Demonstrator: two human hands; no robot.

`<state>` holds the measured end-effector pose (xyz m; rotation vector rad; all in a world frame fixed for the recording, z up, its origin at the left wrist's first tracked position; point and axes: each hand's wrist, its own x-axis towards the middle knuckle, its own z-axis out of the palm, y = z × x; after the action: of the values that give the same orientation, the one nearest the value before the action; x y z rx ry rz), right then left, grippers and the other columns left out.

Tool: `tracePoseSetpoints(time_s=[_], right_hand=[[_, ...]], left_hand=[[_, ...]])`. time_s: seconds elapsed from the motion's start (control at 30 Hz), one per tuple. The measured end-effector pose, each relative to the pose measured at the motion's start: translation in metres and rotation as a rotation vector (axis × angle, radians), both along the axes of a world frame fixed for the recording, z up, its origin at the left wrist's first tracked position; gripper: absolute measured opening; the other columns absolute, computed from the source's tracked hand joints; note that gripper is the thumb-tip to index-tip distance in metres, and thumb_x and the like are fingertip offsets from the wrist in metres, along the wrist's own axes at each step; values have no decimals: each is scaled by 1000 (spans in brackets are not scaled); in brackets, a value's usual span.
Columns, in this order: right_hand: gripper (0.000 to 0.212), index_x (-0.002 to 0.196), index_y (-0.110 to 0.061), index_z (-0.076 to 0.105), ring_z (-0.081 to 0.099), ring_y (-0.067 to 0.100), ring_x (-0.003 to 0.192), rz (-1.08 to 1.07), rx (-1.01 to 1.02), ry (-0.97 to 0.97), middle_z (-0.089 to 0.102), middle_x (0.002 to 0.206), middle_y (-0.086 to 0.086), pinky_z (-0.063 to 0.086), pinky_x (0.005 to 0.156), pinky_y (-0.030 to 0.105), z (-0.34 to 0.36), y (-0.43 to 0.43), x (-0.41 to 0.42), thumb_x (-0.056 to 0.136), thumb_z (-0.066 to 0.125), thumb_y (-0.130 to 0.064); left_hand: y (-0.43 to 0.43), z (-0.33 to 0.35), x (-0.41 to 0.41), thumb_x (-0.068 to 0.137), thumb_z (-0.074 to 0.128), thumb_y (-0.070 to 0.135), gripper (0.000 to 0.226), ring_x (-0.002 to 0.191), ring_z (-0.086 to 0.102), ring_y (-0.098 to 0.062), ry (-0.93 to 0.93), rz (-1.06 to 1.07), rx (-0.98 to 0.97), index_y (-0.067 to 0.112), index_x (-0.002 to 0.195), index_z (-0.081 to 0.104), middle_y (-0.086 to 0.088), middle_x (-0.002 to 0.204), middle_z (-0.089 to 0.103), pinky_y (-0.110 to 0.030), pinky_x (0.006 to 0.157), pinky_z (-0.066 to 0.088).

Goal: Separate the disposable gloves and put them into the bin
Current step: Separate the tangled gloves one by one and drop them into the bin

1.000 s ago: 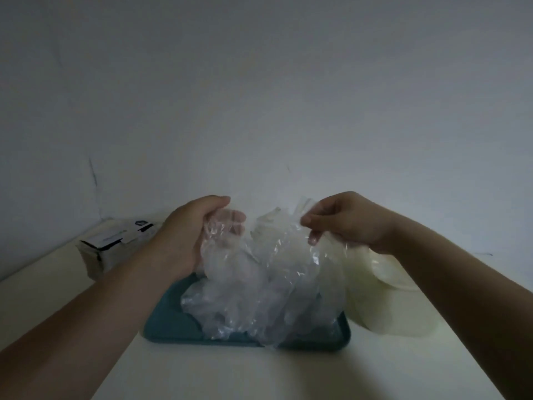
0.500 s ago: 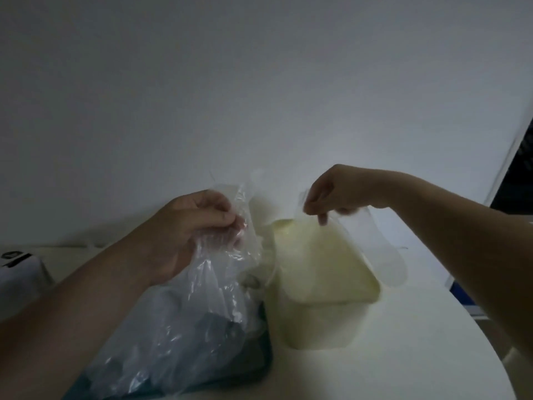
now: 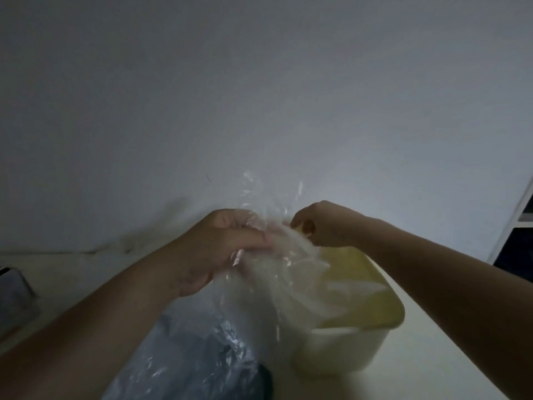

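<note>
gloves [image 3: 268, 287]: clear bunch hanging below both hands
left hand [image 3: 222, 249]: fingers curled round the bunch's top
right hand [image 3: 323, 223]: pinching a film edge beside the left hand
bin [image 3: 346, 353]: pale yellow, under the right hand
handling: likely feather-light, limp, clingy; pinch one loose edge, peel slowly

Dim light; plain grey wall [image 3: 259, 96]; pale tabletop [image 3: 72, 278]; white frame [image 3: 511, 215] right.

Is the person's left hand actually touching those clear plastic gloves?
Touching. The head view shows the left hand gripping the bunch of clear gloves, its fingers curled round the film.
</note>
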<state>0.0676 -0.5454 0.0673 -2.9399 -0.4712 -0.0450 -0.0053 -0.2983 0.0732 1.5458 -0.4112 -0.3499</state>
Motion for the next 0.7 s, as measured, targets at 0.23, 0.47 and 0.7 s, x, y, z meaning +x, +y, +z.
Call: tracePoseSetpoints(time_s=[0.23, 0.47, 0.7], right_hand=[[40, 105, -11, 76, 78, 25, 82, -140, 719, 178, 80, 89, 6, 66, 78, 39, 16, -35, -25, 96, 68, -49], [59, 133, -26, 64, 69, 20, 119, 22, 925, 375, 71, 129, 1, 53, 108, 47, 22, -58, -44, 86, 71, -62], [36, 111, 4, 70, 60, 36, 85, 10, 900, 494, 64, 95, 22, 53, 81, 45, 20, -34, -50, 88, 76, -23]], left_hand=[[-44, -16, 13, 97, 74, 23, 13, 96, 78, -27, 2, 58, 69, 19, 108, 77, -5, 104, 79, -36, 54, 58], [-65, -9, 22, 96, 68, 12, 36, 122, 67, -42, 122, -130, -87, -1, 130, 65, -25, 134, 67, -34, 50, 58], [-65, 9, 17, 91, 80, 29, 25, 68, 70, -16, -32, 107, 167, 9, 102, 71, -4, 80, 75, -26, 49, 45]])
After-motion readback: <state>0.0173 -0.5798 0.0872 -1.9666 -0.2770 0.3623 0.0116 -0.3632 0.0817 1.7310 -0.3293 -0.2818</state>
